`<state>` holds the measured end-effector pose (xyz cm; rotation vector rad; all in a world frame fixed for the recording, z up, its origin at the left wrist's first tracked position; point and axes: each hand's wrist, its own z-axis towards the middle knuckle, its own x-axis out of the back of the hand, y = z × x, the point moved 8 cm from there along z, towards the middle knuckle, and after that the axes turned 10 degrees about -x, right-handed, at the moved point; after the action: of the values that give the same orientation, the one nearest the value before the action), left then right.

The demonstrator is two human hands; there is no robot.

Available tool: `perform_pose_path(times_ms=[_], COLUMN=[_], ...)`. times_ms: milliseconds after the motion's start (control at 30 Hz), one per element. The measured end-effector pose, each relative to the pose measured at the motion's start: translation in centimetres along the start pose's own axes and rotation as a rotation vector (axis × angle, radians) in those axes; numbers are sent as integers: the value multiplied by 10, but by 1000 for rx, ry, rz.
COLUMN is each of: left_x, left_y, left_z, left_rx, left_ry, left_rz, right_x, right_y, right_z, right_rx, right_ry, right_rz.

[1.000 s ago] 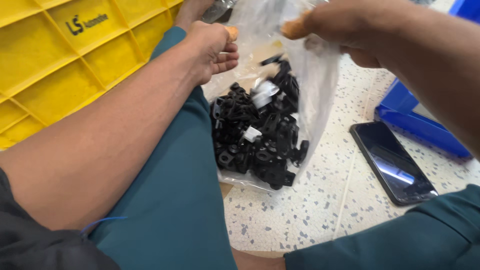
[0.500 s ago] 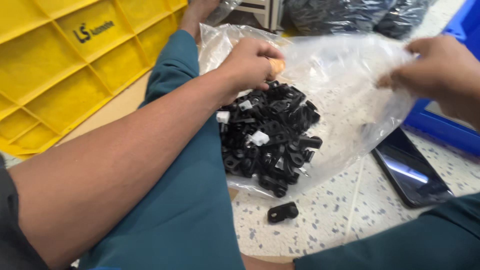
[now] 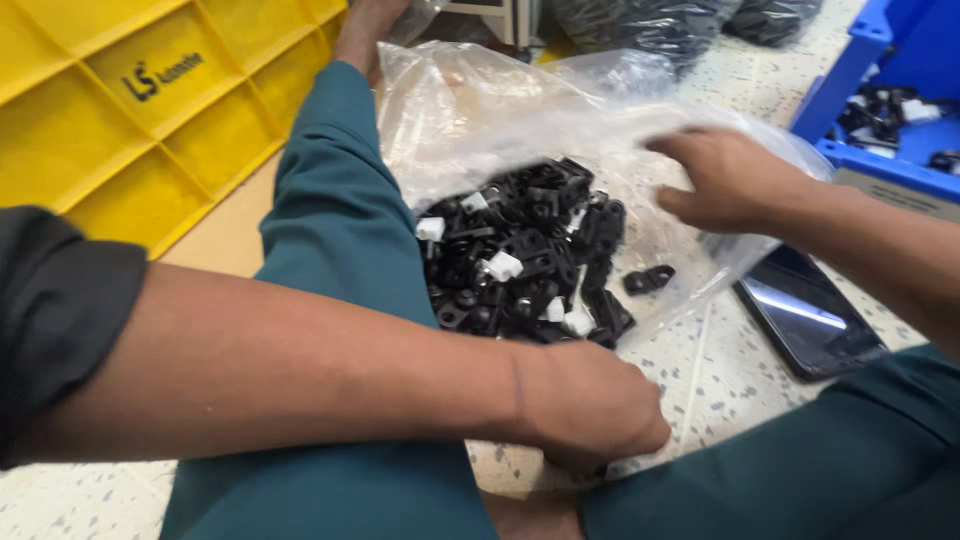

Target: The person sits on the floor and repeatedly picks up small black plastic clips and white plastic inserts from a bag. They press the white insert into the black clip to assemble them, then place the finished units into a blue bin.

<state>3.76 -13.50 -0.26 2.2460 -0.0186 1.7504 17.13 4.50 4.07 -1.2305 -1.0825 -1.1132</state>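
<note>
A speckled terrazzo floor (image 3: 720,380) fills the head view, and the person sits on it in teal trousers (image 3: 340,250). A yellow plastic crate (image 3: 130,120) lies at the upper left, a blue bin (image 3: 880,110) holding a few small parts stands at the upper right, and dark filled bags (image 3: 660,22) sit along the top edge.

Between the legs lies a clear plastic bag (image 3: 500,120), spread open on the floor, with a heap of small black plastic clips (image 3: 530,255) inside it, a few white pieces mixed in. One black clip (image 3: 648,279) lies apart from the heap, just to its right, still on the plastic.

The right hand (image 3: 730,180) rests on the bag's right side, fingers loosely curled and pressing the film; whether it pinches the plastic cannot be told. The left hand (image 3: 590,410) is low at the near edge of the bag, knuckles up and fingers curled under; what it grasps, if anything, is hidden. A dark phone (image 3: 810,320) lies flat on the floor just right of the bag, under the right forearm.
</note>
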Motion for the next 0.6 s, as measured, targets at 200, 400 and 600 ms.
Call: perform_pose_path(times_ms=[200, 400, 600], left_x=[-11, -9, 89], left_y=[4, 6, -74], left_z=[-17, -13, -43], left_rx=[18, 55, 135], left_ry=[-131, -138, 379], left_rz=[-187, -314, -270], right_x=[-54, -13, -21], right_y=[80, 29, -9], right_z=[23, -3, -57], right_rx=[-238, -200, -227], right_ry=[-239, -81, -288], right_rz=[-25, 186, 578])
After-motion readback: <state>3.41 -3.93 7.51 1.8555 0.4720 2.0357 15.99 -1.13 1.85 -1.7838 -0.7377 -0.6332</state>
